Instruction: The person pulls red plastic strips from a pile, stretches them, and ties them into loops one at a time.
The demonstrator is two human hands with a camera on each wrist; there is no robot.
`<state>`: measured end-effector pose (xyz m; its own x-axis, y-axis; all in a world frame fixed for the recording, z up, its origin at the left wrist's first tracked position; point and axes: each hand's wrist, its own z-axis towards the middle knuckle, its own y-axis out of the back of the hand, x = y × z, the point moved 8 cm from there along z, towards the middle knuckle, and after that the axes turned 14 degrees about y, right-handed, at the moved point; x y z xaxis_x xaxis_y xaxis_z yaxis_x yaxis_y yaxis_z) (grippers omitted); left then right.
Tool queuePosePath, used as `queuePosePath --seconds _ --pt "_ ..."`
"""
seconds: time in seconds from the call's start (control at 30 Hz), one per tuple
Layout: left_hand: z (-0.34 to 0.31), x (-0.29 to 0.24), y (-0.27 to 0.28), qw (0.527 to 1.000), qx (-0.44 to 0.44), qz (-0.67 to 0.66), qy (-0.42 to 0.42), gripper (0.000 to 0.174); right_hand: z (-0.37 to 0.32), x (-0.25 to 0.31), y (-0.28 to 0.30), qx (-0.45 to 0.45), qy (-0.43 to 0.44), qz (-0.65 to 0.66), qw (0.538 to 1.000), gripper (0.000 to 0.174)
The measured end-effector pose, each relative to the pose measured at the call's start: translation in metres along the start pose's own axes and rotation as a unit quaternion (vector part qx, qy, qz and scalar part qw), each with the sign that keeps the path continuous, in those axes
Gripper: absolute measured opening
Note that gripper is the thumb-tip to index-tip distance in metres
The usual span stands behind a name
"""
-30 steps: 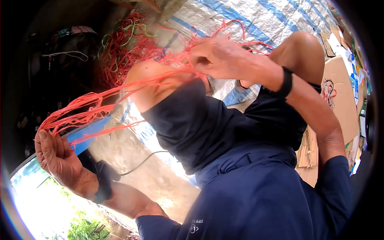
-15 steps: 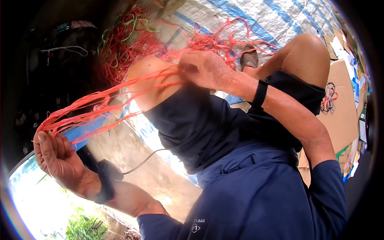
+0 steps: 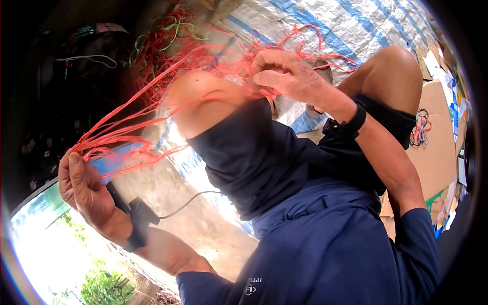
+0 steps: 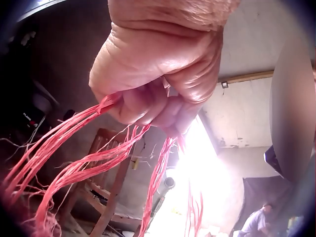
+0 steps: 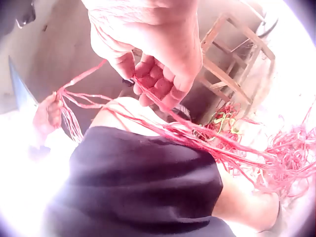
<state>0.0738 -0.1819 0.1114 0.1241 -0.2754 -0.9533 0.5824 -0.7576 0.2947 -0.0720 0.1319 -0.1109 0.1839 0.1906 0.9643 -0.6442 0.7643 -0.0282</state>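
Lifting back up over the knee point(image 3: 199, 109) at top middle, the right hand point(image 3: 290, 76) pinches the red plastic strings point(image 3: 117, 133), while the left hand point(image 3: 86, 189) at lower left keeps their ends clamped, so they stretch tighter.

A blue-striped tarp point(image 3: 356, 23) covers the floor point(image 3: 203, 229) beside flattened cardboard sheets point(image 3: 433, 137).
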Motion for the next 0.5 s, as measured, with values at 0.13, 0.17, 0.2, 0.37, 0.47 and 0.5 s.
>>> queuePosePath --seconds 0.13,0.17,0.2,0.37,0.47,0.5 --pt "-0.002 0.003 0.003 1.000 0.005 0.014 -0.007 0.017 -0.008 0.008 -0.010 0.048 -0.068 0.136 0.987 0.017" --pt "-0.004 0.003 0.004 1.000 0.004 0.010 -0.003 0.016 -0.013 -0.001 -0.014 0.025 -0.146 0.184 0.972 0.020" --pt "-0.004 0.002 0.005 1.000 0.004 0.007 0.001 0.015 -0.019 -0.008 -0.019 0.002 -0.224 0.231 0.947 0.024" --pt "-0.011 -0.003 0.007 1.000 0.010 -0.026 0.006 0.013 -0.013 -0.014 -0.031 0.043 -0.224 0.067 0.971 0.027" --pt "-0.013 -0.003 0.008 0.999 0.022 -0.032 0.002 0.012 -0.006 -0.024 -0.040 0.072 -0.184 0.003 0.980 0.025" --pt "-0.013 -0.003 0.007 0.999 0.033 -0.035 -0.001 0.011 -0.002 -0.027 -0.040 0.083 -0.149 -0.032 0.985 0.023"
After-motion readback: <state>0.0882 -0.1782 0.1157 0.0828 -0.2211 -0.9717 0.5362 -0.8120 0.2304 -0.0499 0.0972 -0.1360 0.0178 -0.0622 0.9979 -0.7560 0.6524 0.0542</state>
